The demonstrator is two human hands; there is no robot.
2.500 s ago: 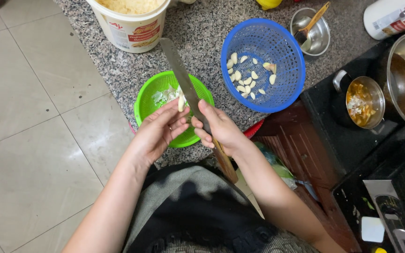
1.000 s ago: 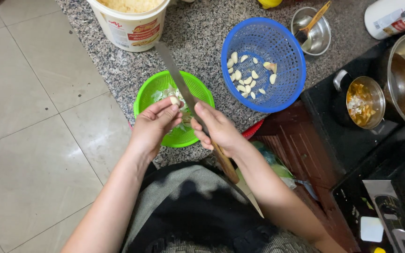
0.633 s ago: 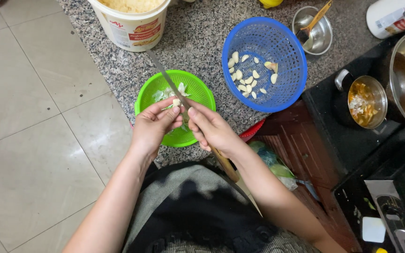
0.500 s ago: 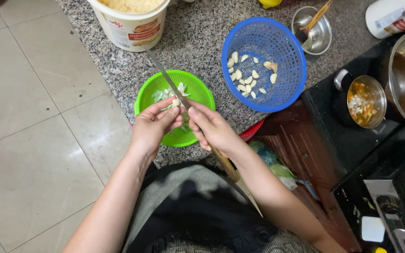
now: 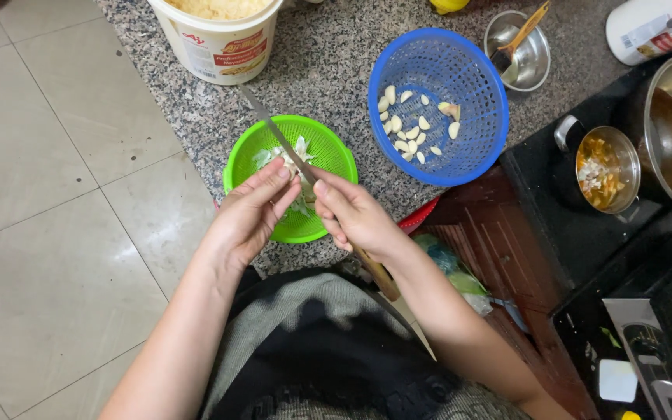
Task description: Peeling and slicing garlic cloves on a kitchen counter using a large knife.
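Together over the round green plastic basket [image 5: 328,148], the left hand [image 5: 246,218] pinches a garlic clove [image 5: 302,189] while the right hand [image 5: 355,218] grips a long steel knife [image 5: 274,132], blade toward eleven o'clock.

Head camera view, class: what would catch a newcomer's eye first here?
The two bright baskets on the speckled counter: a blue basket holding peeled garlic cloves, and nearer the person a green basket of pale skins. Over the green one, the right hand grips a long knife beside the left hand.
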